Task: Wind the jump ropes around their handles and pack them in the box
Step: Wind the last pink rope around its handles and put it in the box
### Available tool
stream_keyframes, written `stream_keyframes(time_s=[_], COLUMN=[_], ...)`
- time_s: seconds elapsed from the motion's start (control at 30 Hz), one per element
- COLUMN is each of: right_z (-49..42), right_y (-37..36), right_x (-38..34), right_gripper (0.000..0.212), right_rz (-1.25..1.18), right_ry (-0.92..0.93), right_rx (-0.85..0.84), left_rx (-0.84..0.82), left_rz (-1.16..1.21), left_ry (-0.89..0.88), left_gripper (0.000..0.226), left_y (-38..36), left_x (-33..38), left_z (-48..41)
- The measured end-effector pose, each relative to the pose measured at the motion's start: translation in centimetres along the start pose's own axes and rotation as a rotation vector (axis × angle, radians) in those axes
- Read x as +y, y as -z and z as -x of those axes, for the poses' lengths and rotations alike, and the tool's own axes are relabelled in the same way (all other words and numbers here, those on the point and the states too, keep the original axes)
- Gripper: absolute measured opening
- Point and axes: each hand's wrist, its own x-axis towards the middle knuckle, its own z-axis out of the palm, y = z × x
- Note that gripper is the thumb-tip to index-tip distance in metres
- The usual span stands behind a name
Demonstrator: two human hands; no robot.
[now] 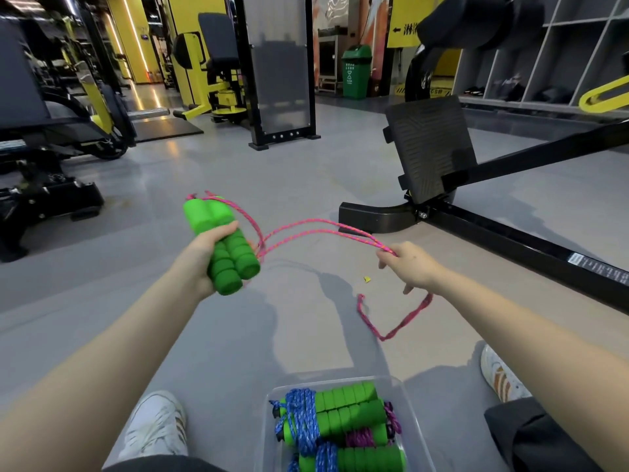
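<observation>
left hand (200, 257) grips paired green handles (226, 247); right hand (410, 265) pinches the doubled pink rope (320, 228) above the box (413, 413).

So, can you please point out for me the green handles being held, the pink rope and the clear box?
handles (235, 262): head view, on the lower foam grip.
rope (408, 317): head view, on the low loop at the right.
box (265, 430): head view, on its clear left wall.

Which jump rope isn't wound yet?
The pink rope, loose between left hand and right hand; the blue rope and purple rope in the box are wound.
</observation>
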Motion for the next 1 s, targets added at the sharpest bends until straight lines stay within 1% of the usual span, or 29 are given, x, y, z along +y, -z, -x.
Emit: stream_keyframes(time_s=[0.07,0.1,0.13,0.23,0.3,0.37,0.43,0.5,0.57,0.6,0.67,0.7,0.73,0.77,0.8,0.83,0.93,0.97,1.0], right_z=[0.4,0.8,1.1,2.2,2.6,2.7,2.7,2.3,1.7,1.2,0.2,-0.2,-0.5,-0.7,-0.8,-0.9,-1.3,-1.2,-1.0], right_y=[-0.2,-0.6,-1.1,-2.7,-3.2,-3.3,-3.0,-2.5,-1.8,-1.3,-0.1,0.5,0.7,0.8,0.6,0.3,-0.3,-0.3,-0.2], right_x=[-1.6,-2.5,-3.2,-5.2,-6.2,-6.5,-6.1,-5.0,-3.4,-2.5,-0.6,0.3,1.0,1.5,1.8,2.0,2.4,2.4,2.5], right_gripper=[0.018,0.014,0.013,0.021,0.025,0.023,0.021,0.021,0.018,0.015,0.016,0.022,0.027,0.031,0.033,0.031,0.020,0.026,0.042], right_rz=[-0.019,-0.024,-0.040,-0.031,-0.022,-0.049,-0.028,0.045,0.145,0.175,0.228,0.242,0.243,0.242,0.251,0.272,0.335,0.389,0.474], right_ry=[0.036,0.063,0.095,0.227,0.301,0.312,0.302,0.258,0.177,0.142,0.091,0.064,0.034,0.001,-0.035,-0.075,-0.222,-0.281,-0.334], right_rx=[-0.046,-0.098,-0.170,-0.368,-0.441,-0.479,-0.525,-0.547,-0.477,-0.396,-0.161,-0.044,0.038,0.069,0.066,0.066,0.167,0.151,0.064], left_rx=[-0.095,-0.131,-0.168,-0.251,-0.244,-0.199,-0.133,-0.070,0.007,0.051,0.145,0.187,0.208,0.202,0.176,0.133,-0.032,-0.077,-0.122], left_rz=[-0.046,-0.054,-0.028,0.119,0.198,0.263,0.261,0.220,0.189,0.178,0.170,0.166,0.164,0.155,0.122,0.058,-0.354,-0.449,-0.496], left_ry=[0.082,0.091,0.077,0.016,-0.015,-0.055,-0.089,-0.114,-0.141,-0.152,-0.163,-0.166,-0.163,-0.152,-0.116,-0.047,0.269,0.342,0.383], left_gripper=[0.019,0.019,0.019,0.020,0.021,0.022,0.021,0.018,0.018,0.019,0.020,0.023,0.024,0.021,0.018,0.017,0.022,0.022,0.022], left_y=[-2.0,-3.0,-4.2,-7.6,-9.1,-9.4,-8.5,-6.9,-4.7,-3.4,-0.9,0.2,1.0,1.5,1.7,1.7,1.1,0.9,0.6], left_x=[-0.3,-0.7,-1.3,-2.6,-2.6,-2.3,-1.9,-1.9,-2.0,-2.0,-1.9,-1.8,-1.7,-1.5,-1.3,-1.1,-0.3,-0.1,0.0], left_z=[1.0,1.5,2.0,2.8,2.9,2.3,1.4,0.4,-0.6,-1.0,-1.8,-2.1,-2.3,-2.2,-2.0,-1.8,-0.9,-0.6,-0.5])
